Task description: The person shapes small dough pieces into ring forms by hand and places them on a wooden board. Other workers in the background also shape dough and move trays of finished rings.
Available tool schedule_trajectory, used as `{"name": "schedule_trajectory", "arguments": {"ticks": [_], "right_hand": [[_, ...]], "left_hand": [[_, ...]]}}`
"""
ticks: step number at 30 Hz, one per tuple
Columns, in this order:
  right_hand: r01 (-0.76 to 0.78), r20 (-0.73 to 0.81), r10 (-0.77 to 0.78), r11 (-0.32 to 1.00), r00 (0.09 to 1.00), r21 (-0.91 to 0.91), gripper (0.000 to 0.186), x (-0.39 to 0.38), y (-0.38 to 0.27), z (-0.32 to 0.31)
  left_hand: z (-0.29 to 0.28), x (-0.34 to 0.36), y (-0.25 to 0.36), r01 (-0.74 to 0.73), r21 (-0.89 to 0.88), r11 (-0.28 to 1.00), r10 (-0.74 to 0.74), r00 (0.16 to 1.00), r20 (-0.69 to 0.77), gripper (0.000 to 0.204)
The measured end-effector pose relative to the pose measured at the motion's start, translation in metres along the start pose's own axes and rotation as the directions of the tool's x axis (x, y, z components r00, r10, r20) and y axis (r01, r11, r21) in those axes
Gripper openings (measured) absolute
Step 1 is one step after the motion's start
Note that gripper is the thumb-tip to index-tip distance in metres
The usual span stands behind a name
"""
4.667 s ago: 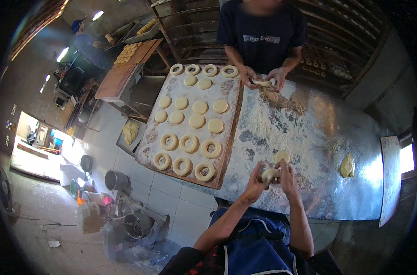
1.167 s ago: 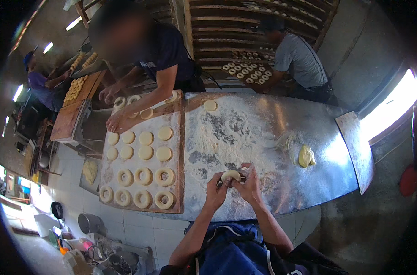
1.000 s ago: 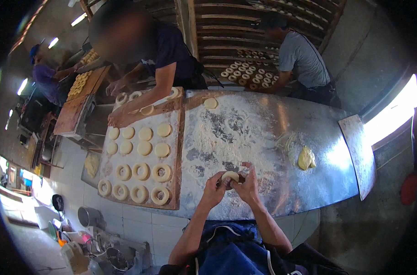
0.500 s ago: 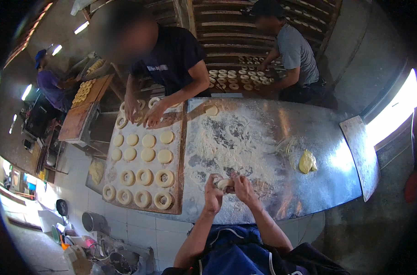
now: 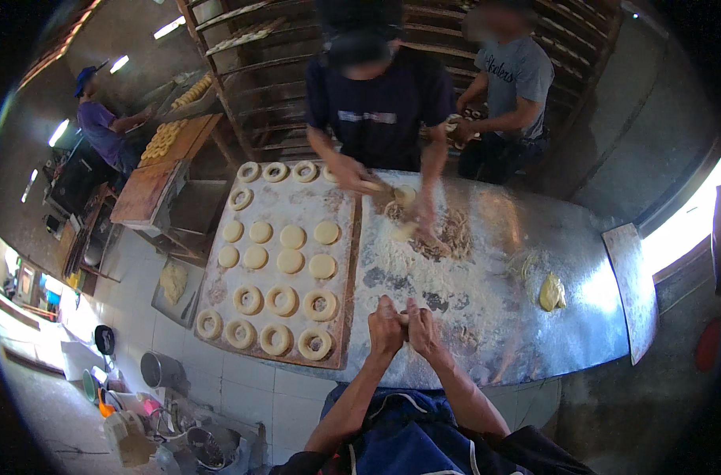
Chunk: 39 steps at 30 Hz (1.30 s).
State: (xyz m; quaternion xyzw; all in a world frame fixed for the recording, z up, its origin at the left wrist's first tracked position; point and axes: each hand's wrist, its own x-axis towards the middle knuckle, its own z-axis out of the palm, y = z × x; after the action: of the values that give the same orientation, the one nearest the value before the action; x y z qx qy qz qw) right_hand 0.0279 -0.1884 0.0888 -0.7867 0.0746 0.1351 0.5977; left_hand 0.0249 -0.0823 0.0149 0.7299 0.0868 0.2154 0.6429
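Observation:
At the near edge of the metal table, my left hand [image 5: 386, 328] and my right hand [image 5: 424, 328] are closed together around a dough ring [image 5: 404, 319]. Only a sliver of the ring shows between the curled fingers. To the left, a floured wooden board [image 5: 218, 297] carries several dough rings [image 5: 275, 340] along its near and far rows. Flat round dough discs [image 5: 290, 260] lie across the middle of the board. Beyond my hands, loose flour [image 5: 412, 273] covers part of the tabletop.
Across the table a co-worker [image 5: 376, 103] has blurred hands over the flour, near a pale dough piece [image 5: 405, 195]. A dough lump [image 5: 552, 293] sits at the right. Behind stand a grey-shirted person [image 5: 515, 83] and slatted racks [image 5: 273, 103]. Buckets [image 5: 161, 370] stand on the floor at left.
My fingers have closed further over the dough ring, hiding most of it. The co-worker opposite has shifted from the board to the flour. The person in grey has lifted some rings off the tray.

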Motion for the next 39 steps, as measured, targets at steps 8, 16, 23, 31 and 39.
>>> {"name": "schedule_trajectory", "arguments": {"ticks": [8,16,23,31,39], "right_hand": [[0.122,0.021,-0.123,0.992,0.992,0.043,0.072,0.020,0.022,0.061],[0.324,0.170,-0.345,0.936,0.923,0.140,0.075,0.025,0.030,0.094],[0.372,0.113,-0.399,0.907,0.910,0.198,0.067,0.033,0.041,0.134],[0.525,0.209,-0.581,0.807,0.787,0.268,0.056,0.033,0.003,0.176],[0.474,0.336,-0.552,0.832,0.763,0.290,0.048,0.041,-0.032,0.250]], "left_hand": [[-0.056,0.015,-0.003,0.036,-0.131,0.991,-0.041,0.999,-0.036,0.043],[-0.096,0.026,-0.023,-0.002,-0.190,0.982,-0.014,0.996,-0.083,0.040],[-0.133,0.034,-0.031,0.301,-0.871,0.388,-0.379,0.914,0.147,0.040],[-0.180,0.059,-0.021,0.069,-0.623,0.779,-0.215,0.963,-0.161,0.041],[-0.246,0.084,-0.028,0.006,-0.846,0.533,-0.303,0.935,-0.185,0.039]]}}
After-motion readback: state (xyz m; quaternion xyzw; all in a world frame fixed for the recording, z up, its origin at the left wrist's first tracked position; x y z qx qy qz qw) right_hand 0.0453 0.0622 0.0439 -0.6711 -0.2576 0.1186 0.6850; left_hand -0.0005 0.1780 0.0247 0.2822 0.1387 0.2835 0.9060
